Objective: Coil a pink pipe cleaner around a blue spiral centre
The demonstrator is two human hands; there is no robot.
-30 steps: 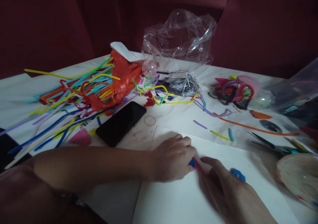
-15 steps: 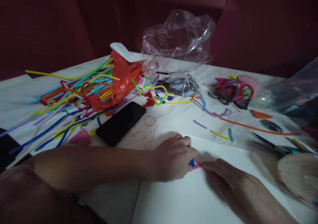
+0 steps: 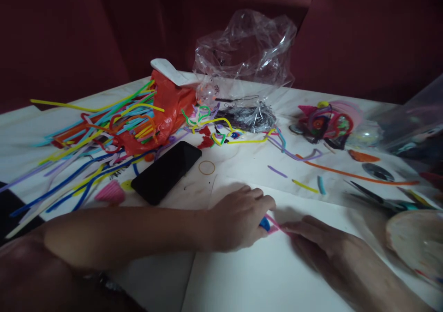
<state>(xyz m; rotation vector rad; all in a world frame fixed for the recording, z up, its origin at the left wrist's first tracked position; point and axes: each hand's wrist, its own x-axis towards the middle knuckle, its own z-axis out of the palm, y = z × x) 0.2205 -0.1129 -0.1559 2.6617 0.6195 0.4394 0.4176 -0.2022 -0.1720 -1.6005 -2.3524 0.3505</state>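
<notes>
My left hand [image 3: 238,217] is curled, knuckles up, over a small blue piece [image 3: 265,224] that shows partly between thumb and fingers; the rest of it is hidden. A pink pipe cleaner [image 3: 276,226] runs from beside the blue piece to my right hand [image 3: 332,247]. There its end is pinched between my right fingertips. Both hands are just above a sheet of white paper [image 3: 228,279] on the table.
A black phone [image 3: 166,171] lies left, beside many coloured pipe cleaners and a red plastic bag [image 3: 173,104]. Behind stands a clear plastic bag [image 3: 245,49]. Scissors [image 3: 377,196] and a round pale container [image 3: 415,243] are on the right. Cut pipe-cleaner pieces lie ahead.
My left fingers have lifted and loosened a little, so more of the blue piece and pink pipe cleaner shows. The right hand stays pinched in nearly the same place.
</notes>
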